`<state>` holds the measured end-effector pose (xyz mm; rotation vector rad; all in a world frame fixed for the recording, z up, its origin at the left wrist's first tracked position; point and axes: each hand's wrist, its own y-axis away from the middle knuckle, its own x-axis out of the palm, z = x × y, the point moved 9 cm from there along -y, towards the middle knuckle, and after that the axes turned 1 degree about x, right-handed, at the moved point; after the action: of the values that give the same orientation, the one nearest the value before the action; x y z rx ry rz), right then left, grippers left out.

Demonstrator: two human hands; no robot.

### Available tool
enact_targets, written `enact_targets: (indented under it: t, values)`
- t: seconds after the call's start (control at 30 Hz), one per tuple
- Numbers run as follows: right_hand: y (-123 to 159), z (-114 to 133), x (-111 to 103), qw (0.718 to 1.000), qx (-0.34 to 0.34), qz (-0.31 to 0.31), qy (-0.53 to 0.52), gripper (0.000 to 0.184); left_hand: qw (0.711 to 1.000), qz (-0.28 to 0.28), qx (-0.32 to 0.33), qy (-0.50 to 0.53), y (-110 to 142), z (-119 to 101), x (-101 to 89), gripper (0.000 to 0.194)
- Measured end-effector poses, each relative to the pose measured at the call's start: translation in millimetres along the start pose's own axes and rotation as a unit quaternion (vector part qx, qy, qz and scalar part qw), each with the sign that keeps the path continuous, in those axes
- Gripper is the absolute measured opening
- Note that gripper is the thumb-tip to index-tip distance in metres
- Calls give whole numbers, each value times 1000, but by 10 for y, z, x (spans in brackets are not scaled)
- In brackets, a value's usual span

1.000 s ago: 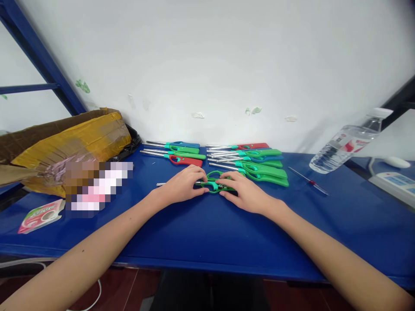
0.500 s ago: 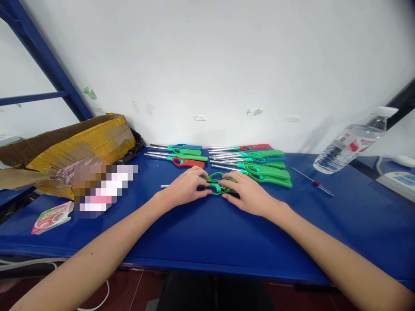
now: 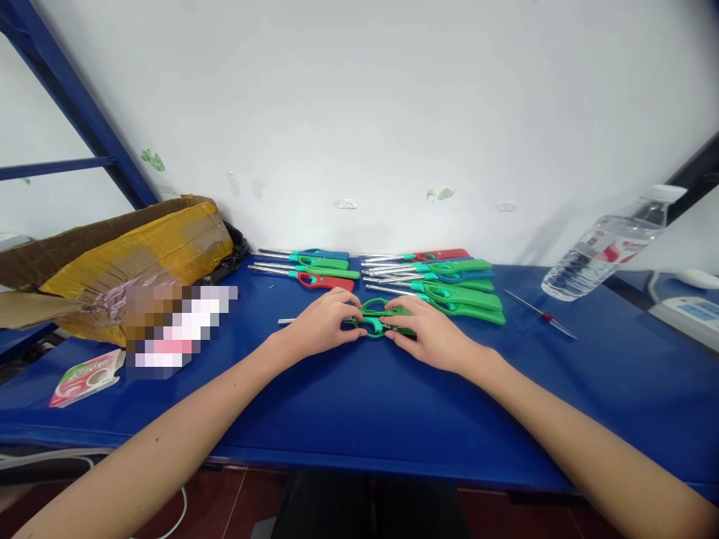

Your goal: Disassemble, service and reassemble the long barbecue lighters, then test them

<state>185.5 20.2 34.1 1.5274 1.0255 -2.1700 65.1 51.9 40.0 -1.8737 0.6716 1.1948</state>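
Note:
A green long-necked gas lighter (image 3: 373,326) lies on the blue table, its casing apparently opened, with two green loops and a teal trigger showing. My left hand (image 3: 326,322) pinches it near the base of its metal barrel, which points left. My right hand (image 3: 430,333) grips the handle end, fingertips and thumb on the casing; most of the handle is hidden under the fingers. Behind my right hand lies a group of green, blue and red lighters (image 3: 469,299). Beyond my left hand, a smaller group includes a red lighter (image 3: 331,282).
A taped cardboard box (image 3: 151,239) and a pink-and-green label card (image 3: 90,376) are at the left. A screwdriver (image 3: 542,314) lies at the right, near a tilted-looking water bottle (image 3: 607,247) and a white device (image 3: 693,314). The white wall stands behind.
My right fingertips have shifted slightly on the lighter, and the metal spring seen by them is now mostly covered. My left hand keeps its place.

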Motion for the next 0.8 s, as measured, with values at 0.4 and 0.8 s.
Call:
enact_targets:
  t: [0.4,0.8]
  values:
    - [-5,24,-20,999,26,-33,-3,24,999,-12,-25,23,9,78,-5,23]
    - [5,-20,19,999,29,-35,-3,26,1000,0,-15,10,18,59,44,26]
